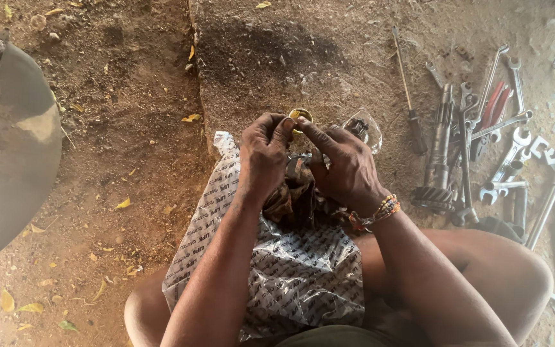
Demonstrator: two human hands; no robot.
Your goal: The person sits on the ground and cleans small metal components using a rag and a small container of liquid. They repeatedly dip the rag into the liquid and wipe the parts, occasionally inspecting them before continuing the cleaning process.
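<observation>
My left hand (263,154) and right hand (348,166) meet above lap, fingertips of both pinching small round yellowish metal ring (300,116); both grips clenched on it. Greasy brown rag (293,193) bunched under my palms, lying on clear printed plastic sheet (303,270) across my knees. Scattered steel spanners (512,151) and long screwdriver (406,80) on dirt floor (130,160), to my right. Dark metal pan (8,154) at far left.

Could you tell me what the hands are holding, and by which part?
Both hands pinch a small round yellowish metal ring by its rim, fingertips on opposite sides.
</observation>
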